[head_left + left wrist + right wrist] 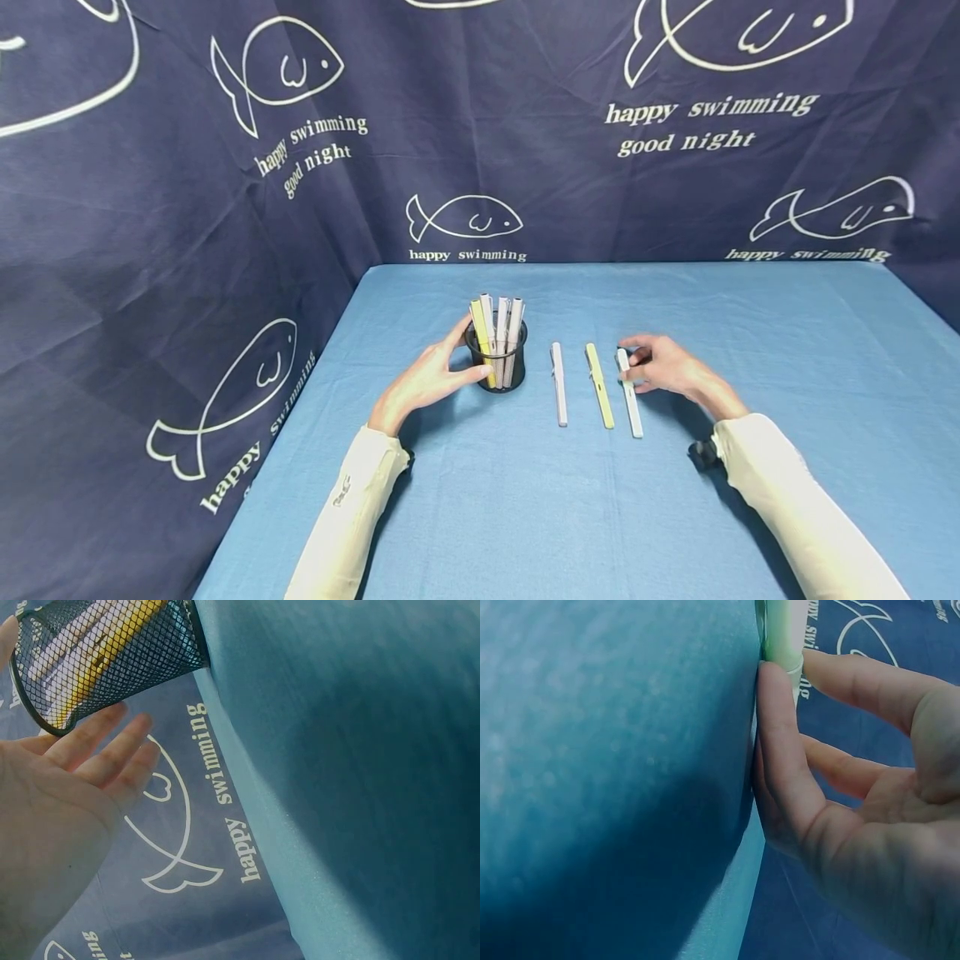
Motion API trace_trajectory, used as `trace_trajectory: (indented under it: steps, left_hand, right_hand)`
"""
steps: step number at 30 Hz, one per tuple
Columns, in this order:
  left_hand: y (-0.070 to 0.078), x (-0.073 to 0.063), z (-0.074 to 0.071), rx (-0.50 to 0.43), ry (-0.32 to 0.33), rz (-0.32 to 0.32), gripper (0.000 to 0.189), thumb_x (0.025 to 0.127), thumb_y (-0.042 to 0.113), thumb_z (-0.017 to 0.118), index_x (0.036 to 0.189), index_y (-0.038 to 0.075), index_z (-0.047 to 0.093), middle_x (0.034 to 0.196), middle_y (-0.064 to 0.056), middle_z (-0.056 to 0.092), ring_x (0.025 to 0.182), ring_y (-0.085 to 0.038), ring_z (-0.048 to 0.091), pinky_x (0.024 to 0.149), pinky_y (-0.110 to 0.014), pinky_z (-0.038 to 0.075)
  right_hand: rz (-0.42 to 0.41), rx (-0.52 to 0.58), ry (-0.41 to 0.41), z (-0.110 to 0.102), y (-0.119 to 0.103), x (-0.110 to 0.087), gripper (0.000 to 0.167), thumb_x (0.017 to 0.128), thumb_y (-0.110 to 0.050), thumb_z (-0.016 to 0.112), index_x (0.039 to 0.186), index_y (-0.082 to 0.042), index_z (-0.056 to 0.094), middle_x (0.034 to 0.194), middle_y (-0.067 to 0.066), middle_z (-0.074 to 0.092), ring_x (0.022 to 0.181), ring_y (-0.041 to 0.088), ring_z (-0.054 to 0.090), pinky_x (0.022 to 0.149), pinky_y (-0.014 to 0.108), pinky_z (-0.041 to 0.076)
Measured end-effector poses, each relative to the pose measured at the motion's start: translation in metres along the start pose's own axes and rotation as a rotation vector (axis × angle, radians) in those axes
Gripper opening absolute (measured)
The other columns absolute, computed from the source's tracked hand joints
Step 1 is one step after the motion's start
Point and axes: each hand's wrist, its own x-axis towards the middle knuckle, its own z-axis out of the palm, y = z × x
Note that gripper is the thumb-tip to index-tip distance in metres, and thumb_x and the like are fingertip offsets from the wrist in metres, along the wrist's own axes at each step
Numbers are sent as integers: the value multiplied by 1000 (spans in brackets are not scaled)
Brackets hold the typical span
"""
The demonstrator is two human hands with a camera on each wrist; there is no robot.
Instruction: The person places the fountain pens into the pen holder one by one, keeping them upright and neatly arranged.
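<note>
A black mesh pen holder (518,368) stands upright at the left of the table with several pens (501,321) in it, one yellow and others whitish or grey. My left hand (429,377) holds it, thumb across the front and fingers at the far left side. In the left wrist view, the mesh (146,664) appears beside spread fingers. Farther right, my right hand (667,367) pinches a pale white-green pen (633,410) near its upper end, and the pen lies along the table. The right wrist view has thumb and forefinger at this pen (784,637).
Between the hands a pale pinkish pen (559,387) and a yellow pen (600,387) lie roughly parallel. Blue cloth (517,517) covers the table. A dark curtain (570,200) with fish drawings hangs behind and at the left.
</note>
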Motion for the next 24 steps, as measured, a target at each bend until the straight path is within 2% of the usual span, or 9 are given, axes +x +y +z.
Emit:
trace_trajectory:
  steps: [8,24]
  left_hand:
    - [1,0,0,9,6,2,97,93,55,73,167,36,13,150,-12,55,143,-23,44,114,-51,34]
    - [1,0,0,12,5,2,97,93,55,72,168,32,15,148,-13,56,142,-24,45,114,-52,34]
  right_hand:
    - [-26,8,3,0,1,1,62,90,9,68,142,23,37,100,19,50,84,20,63,76,36,61]
    - [-64,73,-3,-2,8,0,59,90,10,68,139,22,39,103,22,50,84,22,65,76,38,61]
